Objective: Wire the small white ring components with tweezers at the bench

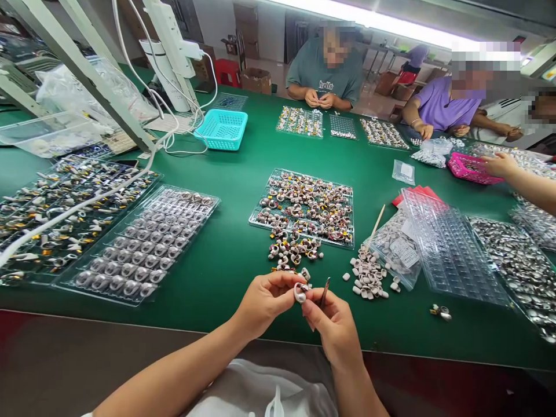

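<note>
Just past the table's near edge, my left hand [270,302] pinches a small off-white C-shaped earbud part [299,293] between thumb and fingertips. My right hand [332,321] is closed round a slim dark tool that looks like tweezers [325,291], its tip pointing up. The right thumb and fingertips also touch the earbud part. Beyond my fingers lies a loose heap of similar parts [293,249] with yellow and red bits. To the right sits a pile of small beige caps [369,275].
Behind the heap is a filled clear tray [304,202]; another tray [130,246] stands left. A stacked clear tray [452,246], a plastic bag [397,246], and a wooden stick [377,223] lie right. A turquoise basket [223,130] stands farther back. Co-workers [328,75] sit opposite; another person's hand [501,167] reaches over a pink basket [467,168].
</note>
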`<state>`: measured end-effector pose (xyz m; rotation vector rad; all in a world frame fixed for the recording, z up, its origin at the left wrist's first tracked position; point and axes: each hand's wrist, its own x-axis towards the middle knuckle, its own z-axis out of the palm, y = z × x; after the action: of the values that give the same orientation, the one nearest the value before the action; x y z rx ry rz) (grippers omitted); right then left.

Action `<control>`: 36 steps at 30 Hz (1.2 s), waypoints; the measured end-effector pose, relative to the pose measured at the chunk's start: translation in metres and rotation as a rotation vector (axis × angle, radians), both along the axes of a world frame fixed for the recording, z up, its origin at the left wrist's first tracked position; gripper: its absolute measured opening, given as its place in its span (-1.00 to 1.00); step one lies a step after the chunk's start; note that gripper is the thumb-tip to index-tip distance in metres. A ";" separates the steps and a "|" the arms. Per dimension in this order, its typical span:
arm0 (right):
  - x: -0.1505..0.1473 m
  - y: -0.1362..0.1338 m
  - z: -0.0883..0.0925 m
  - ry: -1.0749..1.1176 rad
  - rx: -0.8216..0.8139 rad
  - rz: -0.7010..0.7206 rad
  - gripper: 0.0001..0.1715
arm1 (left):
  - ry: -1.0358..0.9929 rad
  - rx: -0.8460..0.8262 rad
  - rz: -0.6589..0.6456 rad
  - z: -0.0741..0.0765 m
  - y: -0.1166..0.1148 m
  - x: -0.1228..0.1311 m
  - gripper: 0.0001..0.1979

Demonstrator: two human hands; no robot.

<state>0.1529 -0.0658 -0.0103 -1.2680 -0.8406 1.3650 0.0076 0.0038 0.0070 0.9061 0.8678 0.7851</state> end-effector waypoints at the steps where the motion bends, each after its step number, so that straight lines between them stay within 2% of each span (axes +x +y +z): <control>1: -0.002 -0.001 0.000 -0.005 0.007 -0.016 -0.69 | 0.004 0.010 0.008 -0.001 -0.001 0.000 -0.75; 6: -0.009 -0.003 0.002 -0.081 0.076 -0.085 -0.72 | 0.051 0.100 0.046 -0.006 -0.005 0.003 -0.78; 10: -0.010 -0.004 -0.001 -0.075 0.087 -0.133 -0.74 | 0.125 0.246 0.048 -0.009 -0.007 0.002 -0.81; 15: -0.006 -0.005 -0.009 -0.024 0.070 -0.153 -0.77 | 0.150 0.422 -0.083 -0.008 -0.001 -0.006 -0.82; 20: -0.002 -0.005 -0.014 0.030 0.057 -0.150 -0.76 | 0.120 0.418 -0.145 -0.009 0.005 -0.010 -0.84; 36: 0.003 -0.005 -0.019 0.136 0.069 -0.108 -0.82 | 0.069 0.530 -0.104 -0.014 0.000 -0.008 -0.83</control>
<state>0.1557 -0.0708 -0.0292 -1.1376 -0.7093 1.3087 -0.0005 0.0034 -0.0066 1.4402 0.6724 0.9153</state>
